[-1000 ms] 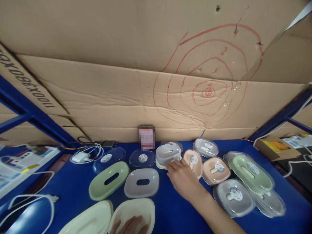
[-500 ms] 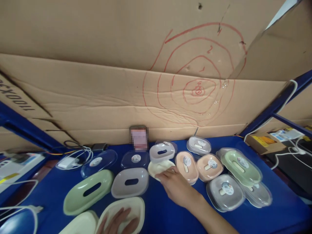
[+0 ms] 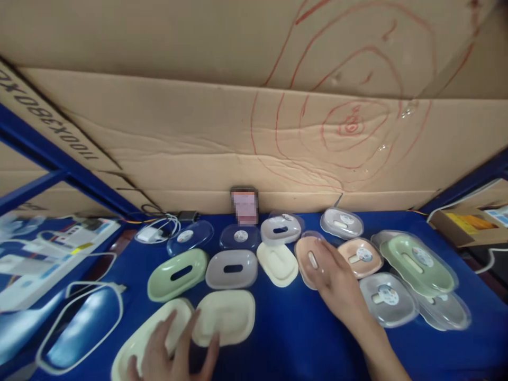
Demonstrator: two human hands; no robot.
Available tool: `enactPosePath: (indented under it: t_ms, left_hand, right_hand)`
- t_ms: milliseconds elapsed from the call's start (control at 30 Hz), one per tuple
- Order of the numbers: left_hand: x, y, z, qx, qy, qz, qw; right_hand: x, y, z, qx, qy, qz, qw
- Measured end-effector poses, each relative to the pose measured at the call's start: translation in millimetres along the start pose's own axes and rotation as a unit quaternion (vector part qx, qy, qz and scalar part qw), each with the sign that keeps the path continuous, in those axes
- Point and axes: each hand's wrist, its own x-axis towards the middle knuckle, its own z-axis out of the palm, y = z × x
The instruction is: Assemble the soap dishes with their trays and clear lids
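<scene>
Fingers spread, my left hand (image 3: 170, 346) is over a long cream plastic dish (image 3: 133, 338) and the near edge of a smaller cream dish (image 3: 228, 315). My right hand (image 3: 337, 280) is on a peach oval dish (image 3: 307, 254) with a clear cover, its fingers bent over the right side. The hand hides part of that dish, and its fingers are slightly blurred. Just left of it lies a cream insert (image 3: 278, 264). A grey slotted dish (image 3: 231, 270) and a green slotted dish (image 3: 178, 275) lie further left.
Covered dishes stand to the right: peach (image 3: 359, 257), grey (image 3: 389, 300) and green (image 3: 423, 264). Dark clear lids (image 3: 240, 236) lie behind the slotted dishes. A phone (image 3: 245, 206) leans on the cardboard wall (image 3: 178, 121). White cables (image 3: 119, 307) and a power strip (image 3: 59, 264) are at left.
My right hand has gone from the cream insert to the peach dish on its right. My left hand has come out of the smaller cream dish, fingers spread. The camera view has shifted.
</scene>
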Motion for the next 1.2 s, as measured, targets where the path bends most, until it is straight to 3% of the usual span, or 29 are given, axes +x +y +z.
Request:
enactPosePath:
  t_ms: [100,167,233,400,500,633,833,1067,1200]
  left_hand:
    - [4,-7,-10.3,0.002,-0.115,-0.092,0.989]
    - [10,-15,-12.0,-0.003,-0.183,-0.113,0.977]
    - [16,-26,-10.8,-0.013,-0.206,-0.102,0.973]
    - [31,-59,-3.8,-0.056,-0.176,0.006,0.983]
    - [35,-68,-2.1,-0.063,-0.16,0.036,0.985]
    - [27,-55,-4.6,-0.06,-0.132,0.033,0.989]
    - [-2,-17,-6.1,-0.116,-0.162,0.113,0.973]
    - [4,-12,-1.0,-0.125,-0.147,0.118,0.974]
    - [3,-10,-3.9,-0.132,-0.141,0.134,0.972]
  right_hand:
    - [16,5,-8,0.032,0.023,-0.028,0.999]
    - [21,4,-6,0.001,0.057,-0.054,0.997]
    - [16,-2,-3,-0.033,0.067,-0.077,0.994]
    - [-17,-25,11,-0.134,0.023,-0.078,0.988]
    - [-27,-26,17,-0.156,0.016,-0.065,0.985]
    - [-26,-23,11,-0.116,0.005,-0.056,0.992]
    - [-33,-35,-8,-0.027,0.033,-0.043,0.998]
    - [-8,-72,7,-0.031,-0.03,-0.222,0.974]
    - [6,-70,-5,-0.07,0.005,-0.194,0.978]
